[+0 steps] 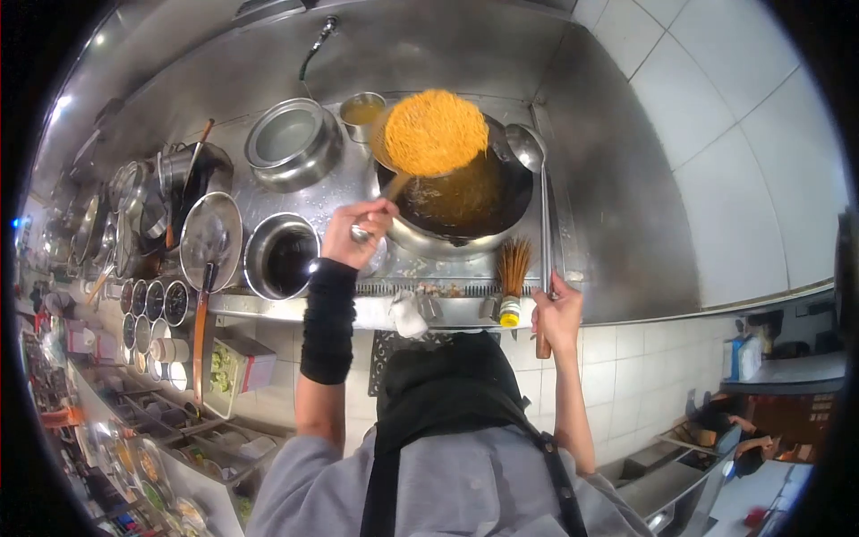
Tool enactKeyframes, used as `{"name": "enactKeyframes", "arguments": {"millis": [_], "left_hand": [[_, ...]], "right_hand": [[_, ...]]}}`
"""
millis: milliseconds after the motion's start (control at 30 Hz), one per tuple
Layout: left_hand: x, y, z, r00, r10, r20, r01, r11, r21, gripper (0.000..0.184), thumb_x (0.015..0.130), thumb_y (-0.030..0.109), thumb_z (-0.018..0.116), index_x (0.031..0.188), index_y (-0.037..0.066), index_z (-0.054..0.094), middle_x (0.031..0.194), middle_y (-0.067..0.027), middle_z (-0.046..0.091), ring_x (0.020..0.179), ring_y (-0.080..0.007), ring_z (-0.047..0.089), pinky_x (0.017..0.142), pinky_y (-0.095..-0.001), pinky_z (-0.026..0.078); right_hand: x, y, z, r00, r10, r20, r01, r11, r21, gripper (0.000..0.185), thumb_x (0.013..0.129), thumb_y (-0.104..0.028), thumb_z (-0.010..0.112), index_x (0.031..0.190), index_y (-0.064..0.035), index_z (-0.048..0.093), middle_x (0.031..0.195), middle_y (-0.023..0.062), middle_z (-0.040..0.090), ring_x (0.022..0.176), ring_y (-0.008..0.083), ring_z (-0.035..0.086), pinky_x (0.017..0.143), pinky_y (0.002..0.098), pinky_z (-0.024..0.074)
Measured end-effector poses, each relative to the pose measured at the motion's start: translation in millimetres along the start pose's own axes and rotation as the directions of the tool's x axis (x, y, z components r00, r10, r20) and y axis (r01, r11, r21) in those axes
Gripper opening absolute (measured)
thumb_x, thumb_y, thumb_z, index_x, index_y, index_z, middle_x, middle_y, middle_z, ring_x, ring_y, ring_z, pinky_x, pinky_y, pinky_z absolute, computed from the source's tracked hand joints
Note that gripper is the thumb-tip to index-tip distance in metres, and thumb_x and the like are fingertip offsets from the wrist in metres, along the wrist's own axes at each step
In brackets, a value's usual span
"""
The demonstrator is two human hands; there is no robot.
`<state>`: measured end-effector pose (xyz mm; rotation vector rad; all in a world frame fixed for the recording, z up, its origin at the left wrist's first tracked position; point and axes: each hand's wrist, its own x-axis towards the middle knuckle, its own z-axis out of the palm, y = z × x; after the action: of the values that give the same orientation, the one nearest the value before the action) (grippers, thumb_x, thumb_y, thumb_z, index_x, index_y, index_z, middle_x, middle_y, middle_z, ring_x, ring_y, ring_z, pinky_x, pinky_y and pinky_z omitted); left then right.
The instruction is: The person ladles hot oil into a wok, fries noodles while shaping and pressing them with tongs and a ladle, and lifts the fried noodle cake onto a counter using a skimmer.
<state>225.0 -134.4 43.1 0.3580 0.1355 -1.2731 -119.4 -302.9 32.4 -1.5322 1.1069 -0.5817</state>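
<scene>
My left hand (360, 233) is wrapped around the short handle of a strainer (394, 186). Heaped in it are thin orange-yellow strands (437, 132) that look like fried noodles. The strainer is above a wok (514, 201) of dark, shiny oil (456, 199). My right hand (559, 313) grips the wooden-ended handle of a long metal ladle (526, 148), whose bowl is at the wok's right rim. Left of my right hand lies a bamboo wok brush (514, 267) with a yellow end. A white crumpled cloth (409, 313) rests on the front edge.
Left of the wok stand a large metal pot (291, 134), a small pot of yellowish liquid (362, 112) and a pot with dark contents (282, 255). A wire-mesh strainer (211, 242) hangs further left. A tap (320, 40) projects from the back wall. Another person (747, 443) is far right.
</scene>
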Motion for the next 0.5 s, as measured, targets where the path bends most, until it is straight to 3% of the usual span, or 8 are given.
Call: {"name": "enactKeyframes", "arguments": {"millis": [100,167,233,500], "left_hand": [[-2.5,18.4,19.0,0.994,-0.081,0.066,0.086,0.994,-0.065,0.02,0.098,-0.003,0.049,0.109,-0.019,0.048,0.097,-0.0149,0.054,0.067,-0.0078,0.05,0.048,-0.0161,0.039],[-4.4,19.3,28.0,0.998,-0.055,0.04,0.056,0.998,-0.02,0.018,0.099,-0.002,0.05,0.107,-0.018,0.05,0.096,-0.0139,0.054,0.067,-0.007,0.05,0.048,-0.0162,0.039],[-4.1,21.3,29.8,0.995,-0.076,0.065,0.076,0.997,0.003,0.018,0.099,-0.002,0.05,0.106,-0.018,0.051,0.096,-0.0136,0.054,0.068,-0.0069,0.05,0.048,-0.0162,0.039],[-11.6,-14.6,24.7,0.993,0.114,-0.012,-0.11,0.978,0.175,0.016,0.097,-0.004,0.05,0.107,-0.017,0.048,0.099,-0.0147,0.052,0.067,-0.0059,0.048,0.049,-0.0152,0.039]], "right_hand": [[-0.7,0.4,-2.6,1.0,-0.001,-0.021,0.001,0.999,-0.042,0.035,0.089,0.002,0.061,0.123,0.01,0.062,0.062,0.0046,0.058,0.042,0.0118,0.055,0.036,0.03,0.0421],[-5.8,0.8,-3.4,1.0,0.016,-0.01,-0.016,1.0,-0.019,0.039,0.09,0.002,0.061,0.128,0.0103,0.06,0.062,0.0046,0.058,0.042,0.0116,0.055,0.036,0.0296,0.0423],[-14.8,1.1,0.1,0.999,0.025,-0.042,-0.025,1.0,0.0,0.028,0.091,0.001,0.06,0.118,0.0074,0.065,0.057,0.004,0.054,0.042,0.0111,0.052,0.037,0.0295,0.0413],[-29.5,20.9,0.4,0.996,0.07,0.049,-0.07,0.998,-0.001,0.042,0.088,0.0,0.063,0.129,0.0123,0.057,0.061,0.0063,0.057,0.042,0.0128,0.053,0.036,0.0307,0.0427]]}}
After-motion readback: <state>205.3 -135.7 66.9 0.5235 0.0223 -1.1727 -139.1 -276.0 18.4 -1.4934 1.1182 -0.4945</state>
